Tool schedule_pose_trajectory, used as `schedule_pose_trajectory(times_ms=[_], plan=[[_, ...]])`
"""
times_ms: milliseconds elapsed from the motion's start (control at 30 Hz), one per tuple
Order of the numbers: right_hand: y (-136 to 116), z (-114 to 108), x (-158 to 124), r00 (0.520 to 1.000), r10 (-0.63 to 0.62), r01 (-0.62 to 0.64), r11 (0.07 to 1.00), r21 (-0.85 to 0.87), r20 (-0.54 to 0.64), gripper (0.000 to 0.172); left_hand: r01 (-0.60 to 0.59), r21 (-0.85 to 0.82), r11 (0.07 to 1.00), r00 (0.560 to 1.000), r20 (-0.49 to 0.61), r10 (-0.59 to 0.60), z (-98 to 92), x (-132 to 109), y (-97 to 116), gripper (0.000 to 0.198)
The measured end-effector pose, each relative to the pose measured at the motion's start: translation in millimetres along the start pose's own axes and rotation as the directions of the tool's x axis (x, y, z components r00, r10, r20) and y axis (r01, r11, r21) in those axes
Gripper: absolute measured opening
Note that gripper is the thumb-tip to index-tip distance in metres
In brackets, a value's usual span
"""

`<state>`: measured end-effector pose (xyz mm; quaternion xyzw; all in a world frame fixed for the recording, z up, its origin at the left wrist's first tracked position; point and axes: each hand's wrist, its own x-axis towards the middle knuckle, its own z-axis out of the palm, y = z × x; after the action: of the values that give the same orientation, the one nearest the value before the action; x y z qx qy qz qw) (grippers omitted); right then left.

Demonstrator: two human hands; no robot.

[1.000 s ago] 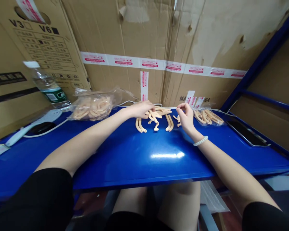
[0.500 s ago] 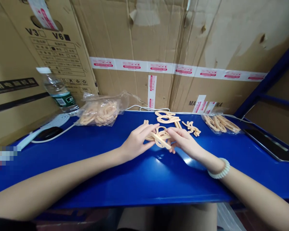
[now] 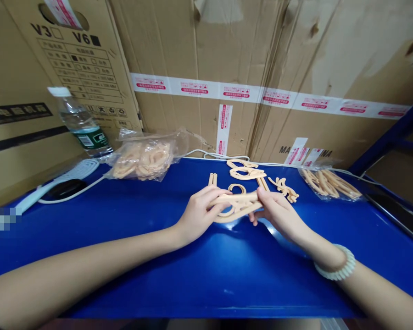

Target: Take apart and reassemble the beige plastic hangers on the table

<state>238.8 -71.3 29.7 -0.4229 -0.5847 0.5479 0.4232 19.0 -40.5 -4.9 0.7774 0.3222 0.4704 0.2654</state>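
Between my hands is a beige folding hanger (image 3: 241, 207), held just above the blue table (image 3: 124, 275). My left hand (image 3: 201, 208) pinches its left end between thumb and fingers. At the right end, the thumb and fingers of my right hand (image 3: 273, 208) are closed on it. Right behind the hanger lies a curved beige hook (image 3: 238, 187). Straight beige strips (image 3: 212, 179) lie behind my left hand. Looped beige pieces (image 3: 248, 173) rest farther back, and a small pile of curved beige pieces (image 3: 285, 189) lies beyond my right hand.
A clear bag of beige pieces (image 3: 142, 158) sits back left, near a water bottle (image 3: 86, 128). Another bag (image 3: 330, 182) lies back right, beside a dark flat device (image 3: 395, 215). A white cable (image 3: 206, 156) runs along the cardboard (image 3: 179, 114) behind.
The hanger has turned between my hands; its crossed strip now lies along the rest of it. The hook behind it shows more clearly. The view has shifted slightly.
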Motion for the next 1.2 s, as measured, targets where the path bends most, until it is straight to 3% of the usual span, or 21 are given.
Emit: schedule_pose_trajectory(times_ms=[167,267,400,467,567,667,767,833,867,933,1000,1033,1100,1200], plan=[[-4,1,-1,0.993,0.117,-0.118,0.985,0.126,0.014,0.052,0.218,-0.164,0.962,0.976,0.007,-0.219,0.8,0,5,0.021],[-4,5,-5,0.986,0.155,-0.155,0.988,-0.010,0.063,0.048,0.304,-0.296,0.905,0.946,-0.021,-0.324,1.3,2,2,0.026],[-1,4,-6,0.976,0.200,-0.177,0.958,-0.225,0.086,0.040,0.310,-0.372,0.875,0.915,-0.135,-0.381,0.3,5,-1,0.034],[1,0,-5,0.985,0.163,-0.141,0.952,-0.272,0.062,0.040,0.282,-0.395,0.874,0.908,-0.184,-0.376,-0.6,5,-1,0.036],[3,-6,-1,0.997,-0.005,-0.020,0.952,-0.306,-0.080,0.042,0.264,-0.440,0.858,0.897,-0.214,-0.386,-1.4,5,-1,0.036],[3,-9,2,0.971,-0.098,0.051,0.976,-0.211,-0.217,0.040,0.288,-0.474,0.832,0.891,-0.186,-0.414,-2.0,6,-2,0.035],[0,-10,3,0.978,-0.031,0.043,0.998,0.052,-0.208,0.035,0.315,-0.478,0.820,0.924,-0.043,-0.380,-3.1,7,-2,0.032],[-3,-9,3,0.988,0.027,0.000,0.985,0.175,-0.151,0.038,0.378,-0.514,0.770,0.925,0.175,-0.338,-4.1,8,1,0.024],[-3,-9,3,0.990,0.041,-0.013,0.978,0.206,-0.133,0.039,0.438,-0.546,0.714,0.898,0.307,-0.315,-4.6,9,2,0.026],[-3,-9,3,0.992,0.041,-0.012,0.974,0.227,-0.122,0.037,0.579,-0.594,0.559,0.800,0.545,-0.250,-5.2,10,5,0.039],[-1,-8,4,0.993,0.024,0.002,0.977,0.214,-0.117,0.036,0.690,-0.567,0.450,0.694,0.695,-0.188,-5.2,11,7,0.046],[1,-7,4,0.994,0.016,0.005,0.980,0.201,-0.104,0.035,0.719,-0.537,0.441,0.657,0.732,-0.178,-4.7,11,6,0.047],[4,-3,4,0.998,0.001,0.009,0.987,0.161,-0.065,0.033,0.729,-0.501,0.467,0.641,0.739,-0.207,-3.1,11,5,0.044],[7,2,3,0.999,-0.035,0.035,0.997,0.065,0.004,0.031,0.686,-0.524,0.504,0.698,0.669,-0.254,0.0,11,2,0.033]])
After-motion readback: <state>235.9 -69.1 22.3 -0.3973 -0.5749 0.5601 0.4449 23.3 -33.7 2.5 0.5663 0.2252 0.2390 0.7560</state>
